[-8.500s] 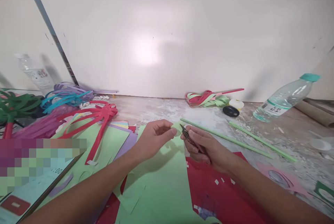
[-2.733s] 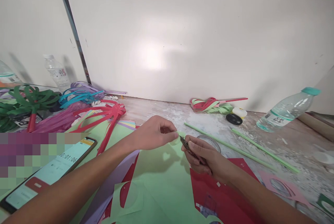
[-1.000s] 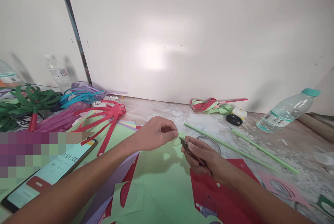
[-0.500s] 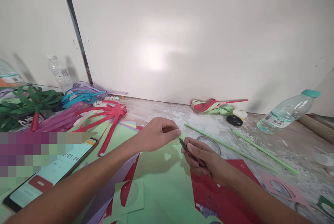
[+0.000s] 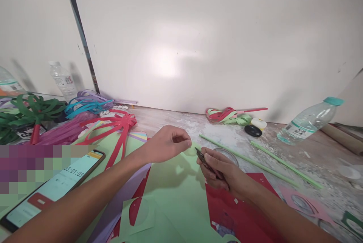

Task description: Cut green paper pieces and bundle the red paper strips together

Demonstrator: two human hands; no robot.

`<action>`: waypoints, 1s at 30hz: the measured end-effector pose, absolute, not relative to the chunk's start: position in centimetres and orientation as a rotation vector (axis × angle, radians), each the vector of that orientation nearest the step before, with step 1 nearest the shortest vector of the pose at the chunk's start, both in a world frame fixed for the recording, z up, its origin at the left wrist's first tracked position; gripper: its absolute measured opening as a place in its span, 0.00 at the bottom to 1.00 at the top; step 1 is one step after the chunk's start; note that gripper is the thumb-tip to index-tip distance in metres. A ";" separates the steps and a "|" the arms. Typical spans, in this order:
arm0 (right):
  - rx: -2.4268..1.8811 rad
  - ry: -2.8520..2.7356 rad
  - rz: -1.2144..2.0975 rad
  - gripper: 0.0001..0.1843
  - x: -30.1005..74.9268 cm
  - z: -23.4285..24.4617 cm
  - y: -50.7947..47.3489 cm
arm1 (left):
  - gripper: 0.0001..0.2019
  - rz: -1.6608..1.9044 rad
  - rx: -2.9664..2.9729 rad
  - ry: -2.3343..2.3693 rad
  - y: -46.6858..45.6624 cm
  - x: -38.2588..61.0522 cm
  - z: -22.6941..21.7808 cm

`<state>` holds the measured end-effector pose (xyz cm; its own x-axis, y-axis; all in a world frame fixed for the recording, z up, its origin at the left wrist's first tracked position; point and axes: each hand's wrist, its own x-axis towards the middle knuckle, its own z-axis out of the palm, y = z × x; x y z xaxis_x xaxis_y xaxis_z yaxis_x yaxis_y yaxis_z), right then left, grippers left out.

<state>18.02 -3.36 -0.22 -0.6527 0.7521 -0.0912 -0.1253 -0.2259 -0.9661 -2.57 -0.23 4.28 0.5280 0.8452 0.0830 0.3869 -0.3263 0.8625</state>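
Over the large light-green paper sheet (image 5: 181, 209) on the pale, paint-marked counter (image 5: 159, 116), I have the left hand (image 5: 167, 143) pinching a small rounded piece of light-green paper (image 5: 190, 150) between thumb and fingers. It grips only the left edge, which I judge leaves the right edge free to face the blades. The right hand (image 5: 215, 167) is closed around the small dark metal scissors (image 5: 204, 159), tips pointing at that piece; whether they touch it I cannot tell. Both are held up off the sheet, presumably for room to turn the paper.

To the sheet's left lies a black-framed phone (image 5: 56, 190), face up, perhaps so its timer can be read. Red paper (image 5: 241, 212) shows past the sheet's right side, seemingly beneath it.

Beyond the sheet, to its right, I see a small white and yellow tub (image 5: 259, 123) behind a round black disc (image 5: 253, 131), perhaps its lid; what it holds is hidden. Farther right of the sheet, a clear plastic bottle with a teal cap (image 5: 312, 120) slants in my view, its fill unclear.
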 end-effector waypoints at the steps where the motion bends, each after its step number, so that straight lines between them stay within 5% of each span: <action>1: -0.762 -1.448 1.929 0.17 18.0 -0.2 -3.4 | 0.12 0.686 1.927 1.006 -0.2 -2.6 4.3; 30: -0.805 -1.433 1.947 0.18 17.9 -0.2 -3.4 | 0.12 0.716 1.914 0.984 -0.4 -2.2 4.1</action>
